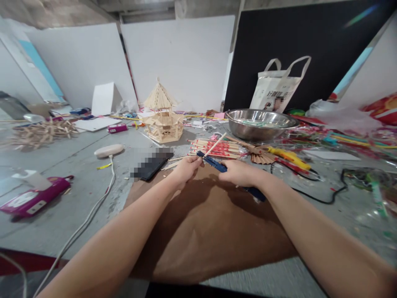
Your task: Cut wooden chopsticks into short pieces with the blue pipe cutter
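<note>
My left hand (186, 169) is closed in a pinch on a thin wooden stick (216, 143) that slants up to the right. My right hand (238, 171) is wrapped round a blue-handled cutting tool (217, 164); its dark jaws meet the stick near my left fingertips, and the handle end sticks out below my wrist. Both hands hover over a sheet of brown cardboard (201, 231) on the grey table. Just beyond them lies a bundle of chopsticks in red wrappers (217, 148).
A stick-built pagoda model (161, 115) stands behind, a steel bowl (259, 123) to its right, a white tote bag (279, 87) at the back. A phone (151, 165), a yellow glue gun (288, 156) with black cable, pink boxes (34, 198), a white cable (93, 211) and a stick pile (40, 133) lie around.
</note>
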`<control>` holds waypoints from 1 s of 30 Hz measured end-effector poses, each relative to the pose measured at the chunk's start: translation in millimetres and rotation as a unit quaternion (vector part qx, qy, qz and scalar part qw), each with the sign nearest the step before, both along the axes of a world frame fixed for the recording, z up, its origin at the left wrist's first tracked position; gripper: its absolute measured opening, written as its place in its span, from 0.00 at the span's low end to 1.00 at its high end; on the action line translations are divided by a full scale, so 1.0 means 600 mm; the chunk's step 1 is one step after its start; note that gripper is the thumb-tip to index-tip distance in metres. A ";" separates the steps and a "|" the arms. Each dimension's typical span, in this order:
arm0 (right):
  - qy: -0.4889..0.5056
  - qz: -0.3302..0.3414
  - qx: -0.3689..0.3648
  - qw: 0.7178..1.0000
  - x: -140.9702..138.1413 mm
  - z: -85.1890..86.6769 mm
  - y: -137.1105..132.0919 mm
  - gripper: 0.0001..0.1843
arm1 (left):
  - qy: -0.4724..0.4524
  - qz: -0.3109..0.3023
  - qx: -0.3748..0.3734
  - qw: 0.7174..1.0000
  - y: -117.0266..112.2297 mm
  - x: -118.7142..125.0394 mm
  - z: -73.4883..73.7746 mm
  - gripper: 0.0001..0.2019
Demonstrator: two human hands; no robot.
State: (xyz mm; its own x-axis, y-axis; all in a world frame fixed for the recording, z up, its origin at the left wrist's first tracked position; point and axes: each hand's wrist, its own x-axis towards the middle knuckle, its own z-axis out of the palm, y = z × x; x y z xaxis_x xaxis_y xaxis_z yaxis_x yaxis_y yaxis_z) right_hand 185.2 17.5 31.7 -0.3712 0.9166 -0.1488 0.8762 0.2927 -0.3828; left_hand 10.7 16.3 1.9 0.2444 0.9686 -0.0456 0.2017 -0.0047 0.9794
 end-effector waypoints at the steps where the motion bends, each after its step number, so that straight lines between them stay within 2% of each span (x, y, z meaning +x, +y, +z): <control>1: -0.022 0.004 0.046 0.999 0.003 -0.002 0.002 0.17 | -0.012 -0.010 -0.008 1.000 -0.001 -0.002 0.001 0.13; 4: -0.087 0.018 0.135 0.987 0.017 -0.013 0.008 0.22 | 0.022 0.005 0.013 1.000 0.003 -0.011 -0.001 0.13; 6: -0.130 0.020 0.155 0.979 0.029 -0.026 0.014 0.24 | 0.088 0.043 0.072 0.993 0.009 -0.019 -0.006 0.14; 8: -0.171 0.005 0.163 0.972 0.039 -0.040 0.020 0.30 | 0.164 0.069 0.146 0.973 0.013 -0.026 -0.010 0.14; 11: -0.207 -0.028 0.177 0.962 0.045 -0.052 0.023 0.36 | 0.275 0.062 0.213 0.936 0.011 -0.029 -0.013 0.15; 13: -0.206 -0.047 0.210 0.954 0.039 -0.050 0.018 0.34 | 0.349 0.052 0.223 0.909 0.005 -0.027 -0.013 0.15; 16: -0.162 -0.068 0.302 0.937 0.018 -0.037 -0.001 0.26 | 0.437 0.058 0.224 0.869 -0.002 -0.022 -0.014 0.17; 17: -0.141 -0.058 0.342 0.927 0.010 -0.034 -0.008 0.24 | 0.453 0.058 0.229 0.860 -0.003 -0.020 -0.015 0.17; 19: -0.110 0.008 0.404 0.908 -0.004 -0.031 -0.019 0.20 | 0.465 0.046 0.248 0.849 -0.004 -0.016 -0.016 0.17; 22: -0.077 0.100 0.457 0.881 -0.016 -0.036 -0.025 0.15 | 0.465 0.023 0.274 0.842 -0.004 -0.012 -0.017 0.18; 27: -0.045 0.120 0.498 0.857 -0.018 -0.048 -0.021 0.12 | 0.471 0.022 0.283 0.835 -0.005 -0.012 -0.016 0.18; 30: -0.039 0.118 0.502 0.856 -0.018 -0.051 -0.018 0.13 | 0.479 0.019 0.300 0.825 -0.008 -0.010 -0.015 0.19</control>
State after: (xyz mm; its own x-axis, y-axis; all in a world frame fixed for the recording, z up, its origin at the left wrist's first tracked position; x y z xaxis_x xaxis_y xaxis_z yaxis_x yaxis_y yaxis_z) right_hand 174.2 6.4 0.9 -0.5881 0.4984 0.6370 0.7594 0.6114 0.2226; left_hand 4.6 11.2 -6.8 0.3427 0.8937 0.2895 0.8932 -0.4055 0.1944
